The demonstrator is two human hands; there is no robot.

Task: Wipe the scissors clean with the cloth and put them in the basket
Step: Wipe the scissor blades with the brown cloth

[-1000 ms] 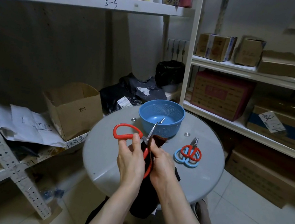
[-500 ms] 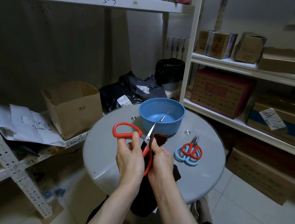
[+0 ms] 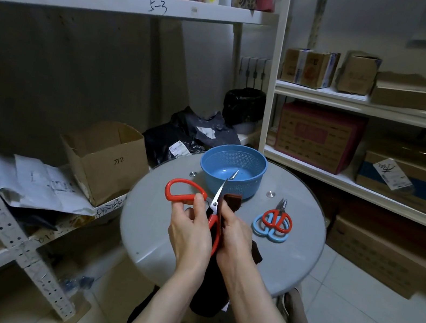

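Both grips are full. Fingers and thumb of the left grip (image 3: 191, 231) are curled round the scissors (image 3: 218, 195) near the pivot. One red loop sticks out to the left and the other handle runs down between the two wrists. The blade points up and away toward the basket (image 3: 244, 188). Pinched in the right grip (image 3: 235, 236), the cloth (image 3: 232, 201) sits against the blade, a brown corner showing above the fingers and the rest hanging dark below. All of it is held up over the near half of the desk (image 3: 287, 265), with the tip close to the basket's near wall.

From where I stand this looks like the wiping step, with the drop into the basket yet to come. The scissors should be stiff steel, light enough for one hand, and sharp at the edge and point. Handles or pivot are the safe hold, with cloth kept between skin and blade. The cloth is soft and limp, and could snag on the tip.

Something thin and metal lies in the basket; I can't tell what. Two smaller pairs (image 3: 273, 224), red over blue, lie on the desk to the right.
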